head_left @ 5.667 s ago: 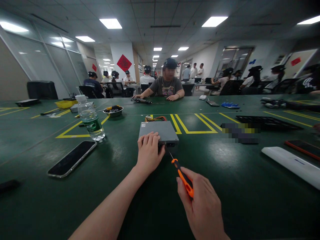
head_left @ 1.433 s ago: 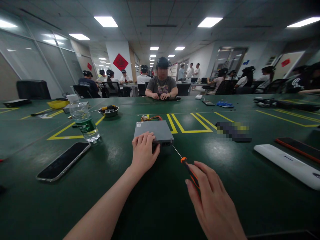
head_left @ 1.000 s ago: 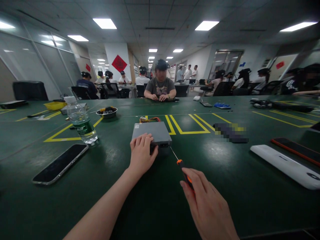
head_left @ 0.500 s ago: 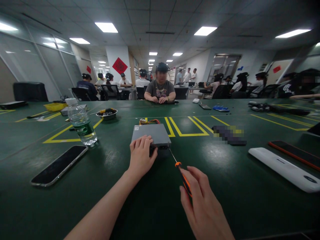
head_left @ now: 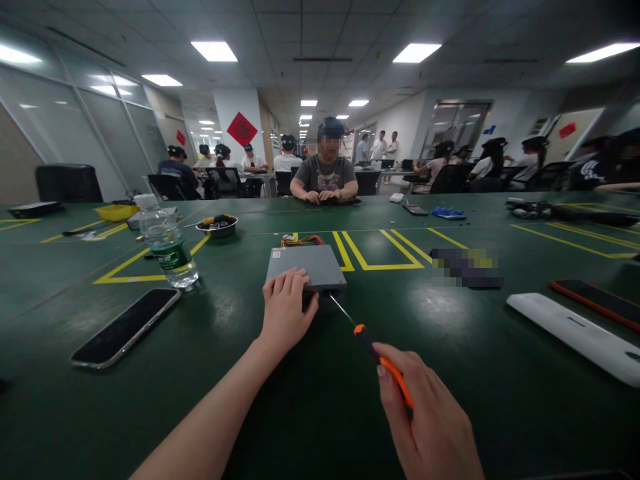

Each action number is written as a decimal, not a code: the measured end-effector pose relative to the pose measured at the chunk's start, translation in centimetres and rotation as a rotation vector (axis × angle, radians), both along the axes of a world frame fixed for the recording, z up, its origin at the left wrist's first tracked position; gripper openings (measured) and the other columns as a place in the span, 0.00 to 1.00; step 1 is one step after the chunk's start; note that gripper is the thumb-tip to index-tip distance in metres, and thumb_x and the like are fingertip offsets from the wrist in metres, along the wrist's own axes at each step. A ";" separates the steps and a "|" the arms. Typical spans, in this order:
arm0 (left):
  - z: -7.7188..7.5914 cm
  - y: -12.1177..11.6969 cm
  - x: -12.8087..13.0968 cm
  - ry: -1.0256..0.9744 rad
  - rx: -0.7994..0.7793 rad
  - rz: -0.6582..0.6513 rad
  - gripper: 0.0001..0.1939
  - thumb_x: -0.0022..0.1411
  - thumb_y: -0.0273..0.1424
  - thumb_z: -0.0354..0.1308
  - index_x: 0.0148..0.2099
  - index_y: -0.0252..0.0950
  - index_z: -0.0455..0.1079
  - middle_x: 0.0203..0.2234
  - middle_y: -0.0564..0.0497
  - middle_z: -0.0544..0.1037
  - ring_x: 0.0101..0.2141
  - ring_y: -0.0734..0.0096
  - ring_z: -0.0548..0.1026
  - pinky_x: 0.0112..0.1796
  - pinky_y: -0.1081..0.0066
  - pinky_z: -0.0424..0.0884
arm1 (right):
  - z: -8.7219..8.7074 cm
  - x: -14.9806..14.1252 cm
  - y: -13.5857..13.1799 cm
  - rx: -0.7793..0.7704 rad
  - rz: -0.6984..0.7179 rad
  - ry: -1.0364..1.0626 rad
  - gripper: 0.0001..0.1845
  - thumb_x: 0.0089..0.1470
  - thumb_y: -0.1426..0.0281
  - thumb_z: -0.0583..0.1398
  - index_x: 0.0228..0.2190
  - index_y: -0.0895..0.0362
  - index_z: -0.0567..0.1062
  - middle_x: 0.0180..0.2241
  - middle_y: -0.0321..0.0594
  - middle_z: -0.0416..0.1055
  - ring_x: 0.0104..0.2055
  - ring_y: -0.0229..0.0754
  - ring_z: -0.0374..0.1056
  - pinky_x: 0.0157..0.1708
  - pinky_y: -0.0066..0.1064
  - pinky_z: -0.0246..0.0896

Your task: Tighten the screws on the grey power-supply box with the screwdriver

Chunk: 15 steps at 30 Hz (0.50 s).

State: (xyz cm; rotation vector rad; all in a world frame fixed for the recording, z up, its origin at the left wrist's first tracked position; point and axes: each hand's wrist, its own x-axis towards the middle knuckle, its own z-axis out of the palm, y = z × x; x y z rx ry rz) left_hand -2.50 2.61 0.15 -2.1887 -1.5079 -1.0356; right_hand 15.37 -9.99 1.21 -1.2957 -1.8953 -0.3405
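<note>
A grey metal computer power supply (head_left: 313, 263) lies on the green table, with its bundle of coloured cables (head_left: 303, 241) at the far side. My left hand (head_left: 287, 303) grips its near left corner, fingers on the top cover and thumb against the near face. In my right hand (head_left: 425, 403) is an orange and black screwdriver (head_left: 369, 340), held by the handle between thumb and fingers. The shaft slants up and left, its tip at the near face close to the power socket (head_left: 334, 292). Whether the tip touches the casing I cannot tell.
To the left are a phone (head_left: 127, 327), a water bottle (head_left: 167, 247) and a metal bowl (head_left: 217, 227) of small items. A white elongated object (head_left: 575, 337) and an orange-edged dark one (head_left: 600, 300) lie right. Across the table sits a person (head_left: 325, 167).
The screwdriver's tip has shifted left along the power supply's near face. My right hand has moved slightly right and down, its grip further back on the handle. My left hand stays on the casing.
</note>
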 end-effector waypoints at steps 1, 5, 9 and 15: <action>0.0 0.0 0.0 -0.003 0.004 0.003 0.11 0.58 0.33 0.53 0.43 0.39 0.62 0.48 0.48 0.71 0.51 0.60 0.64 0.49 0.58 0.55 | -0.1 -0.2 0.0 0.001 0.020 -0.003 0.14 0.61 0.68 0.47 0.44 0.58 0.66 0.31 0.38 0.70 0.28 0.34 0.69 0.29 0.26 0.64; -0.1 0.0 0.0 -0.011 0.011 0.002 0.11 0.57 0.33 0.53 0.43 0.39 0.62 0.48 0.48 0.71 0.51 0.60 0.64 0.49 0.58 0.55 | -0.5 -1.1 0.5 0.012 0.041 -0.008 0.14 0.61 0.70 0.46 0.43 0.59 0.66 0.30 0.39 0.70 0.27 0.34 0.68 0.27 0.26 0.64; -0.1 0.0 0.0 -0.010 0.001 -0.002 0.11 0.57 0.33 0.53 0.44 0.39 0.62 0.48 0.47 0.71 0.52 0.60 0.64 0.49 0.57 0.55 | -0.7 -1.4 1.1 0.005 0.034 0.006 0.13 0.61 0.69 0.46 0.43 0.59 0.66 0.30 0.40 0.70 0.28 0.35 0.67 0.27 0.27 0.65; -0.1 0.1 -0.1 -0.013 -0.007 0.006 0.11 0.57 0.34 0.54 0.43 0.39 0.62 0.49 0.47 0.70 0.52 0.60 0.64 0.49 0.57 0.55 | -0.9 -1.3 1.1 -0.007 0.043 0.023 0.13 0.61 0.69 0.46 0.44 0.58 0.65 0.31 0.40 0.69 0.28 0.35 0.68 0.28 0.28 0.65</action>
